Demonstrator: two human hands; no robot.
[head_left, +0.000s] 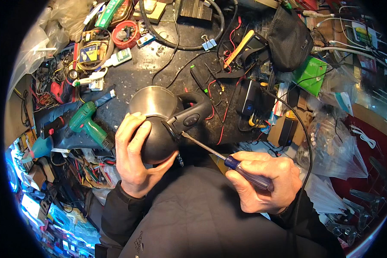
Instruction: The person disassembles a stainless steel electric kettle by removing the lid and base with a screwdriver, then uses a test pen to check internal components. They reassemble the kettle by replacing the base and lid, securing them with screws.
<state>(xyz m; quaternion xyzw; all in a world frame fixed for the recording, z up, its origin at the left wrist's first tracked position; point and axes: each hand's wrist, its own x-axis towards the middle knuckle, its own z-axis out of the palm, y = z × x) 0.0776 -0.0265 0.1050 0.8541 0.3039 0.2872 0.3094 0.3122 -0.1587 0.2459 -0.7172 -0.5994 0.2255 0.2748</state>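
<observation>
My left hand (134, 161) is wrapped round the rounded black end of an electric kettle (155, 102), with the thumb underneath and the fingers over the top. The kettle has a brushed steel body and a black handle (195, 112) with oval buttons, pointing right. It lies tilted at the near edge of the bench. My right hand (268, 180) is closed on a screwdriver (249, 175) with a translucent purple handle. Its metal tip is at the seam where the handle meets the black end; whether it touches there I cannot tell.
A green cordless drill (88, 122) lies left of the kettle. Behind are a looped black cable (221, 26), a red dish (125, 33) of small parts and a yellow-edged multimeter (245, 47) with red leads. A black mesh pouch (290, 38) and a green box (311, 75) stand right.
</observation>
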